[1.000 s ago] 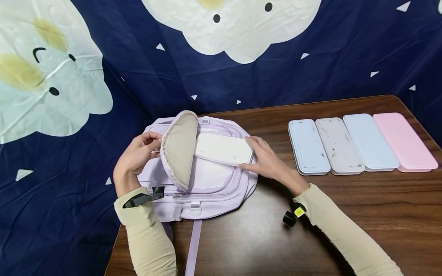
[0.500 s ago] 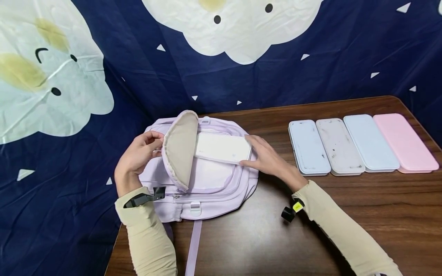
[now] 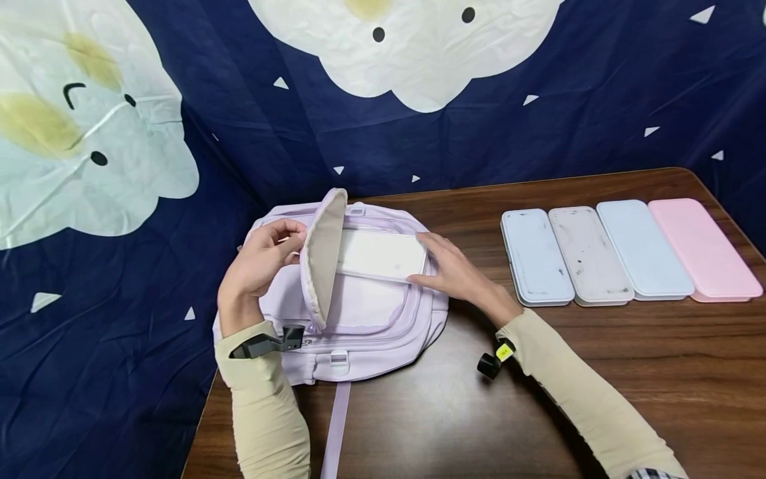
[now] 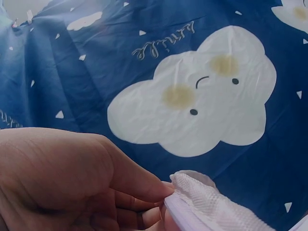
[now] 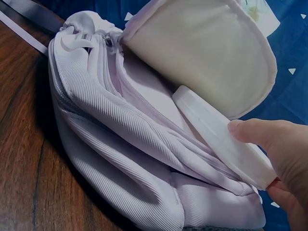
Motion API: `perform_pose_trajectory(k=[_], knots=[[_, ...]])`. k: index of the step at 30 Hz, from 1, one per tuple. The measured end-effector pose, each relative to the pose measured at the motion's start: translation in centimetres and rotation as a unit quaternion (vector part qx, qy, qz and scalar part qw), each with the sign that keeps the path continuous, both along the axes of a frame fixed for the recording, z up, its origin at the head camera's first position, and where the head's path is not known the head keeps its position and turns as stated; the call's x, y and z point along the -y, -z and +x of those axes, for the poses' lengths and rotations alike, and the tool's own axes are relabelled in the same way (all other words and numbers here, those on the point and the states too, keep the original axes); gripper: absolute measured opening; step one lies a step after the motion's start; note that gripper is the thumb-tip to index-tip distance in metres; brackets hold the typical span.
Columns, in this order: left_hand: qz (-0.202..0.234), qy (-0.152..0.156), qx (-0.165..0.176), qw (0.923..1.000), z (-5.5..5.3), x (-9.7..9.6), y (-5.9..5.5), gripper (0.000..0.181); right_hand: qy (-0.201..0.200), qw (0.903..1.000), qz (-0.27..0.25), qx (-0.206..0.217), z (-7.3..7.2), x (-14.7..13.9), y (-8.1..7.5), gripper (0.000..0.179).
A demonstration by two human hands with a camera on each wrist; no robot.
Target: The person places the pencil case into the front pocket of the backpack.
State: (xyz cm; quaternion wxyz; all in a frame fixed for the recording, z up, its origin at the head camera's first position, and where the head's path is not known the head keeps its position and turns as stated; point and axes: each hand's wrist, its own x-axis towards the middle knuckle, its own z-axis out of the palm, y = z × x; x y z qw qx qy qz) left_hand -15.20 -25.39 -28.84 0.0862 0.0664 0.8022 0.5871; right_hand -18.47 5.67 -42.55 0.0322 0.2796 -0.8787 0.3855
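Note:
A lilac backpack (image 3: 371, 359) lies on the table with its top flap (image 3: 326, 249) raised, beige lining showing. My left hand (image 3: 257, 266) pinches the flap's edge between thumb and fingers; in the left wrist view the edge (image 4: 197, 207) sits at the fingertips. My right hand (image 3: 451, 269) grips the outer end of a white flat case (image 3: 383, 255), thumb on the near side and fingers on the far side. The case lies over the bag's opening, its inner end beside the flap. In the right wrist view the white case (image 5: 221, 134) is tilted, partly covered by the hand.
To the right, several similar flat cases lie in a row: a scuffed light-blue case (image 3: 536, 256), a scuffed greyish case (image 3: 589, 256), a light-blue case (image 3: 643, 249) and a pink case (image 3: 705, 249). A lilac strap (image 3: 335, 429) hangs toward the front. A dark-blue curtain (image 3: 239, 60) stands behind.
My left hand has moved right, bringing the flap more upright. My right hand has shifted slightly left with the white case, which slides a little further toward the flap.

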Motion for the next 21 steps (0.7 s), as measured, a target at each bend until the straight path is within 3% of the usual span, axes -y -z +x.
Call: perform_pose_trajectory(k=[7,21], knots=[[-0.025,-0.004,-0.017,0.9995,0.0,-1.1,-0.4,0.012,-0.002,1.0000,-0.006,0.003,-0.5,0.7,0.0,0.085],[-0.027,-0.012,-0.025,0.9992,0.2,-1.6,-0.9,0.012,-0.014,0.9998,-0.004,-0.012,-1.5,2.6,0.3,0.082]])
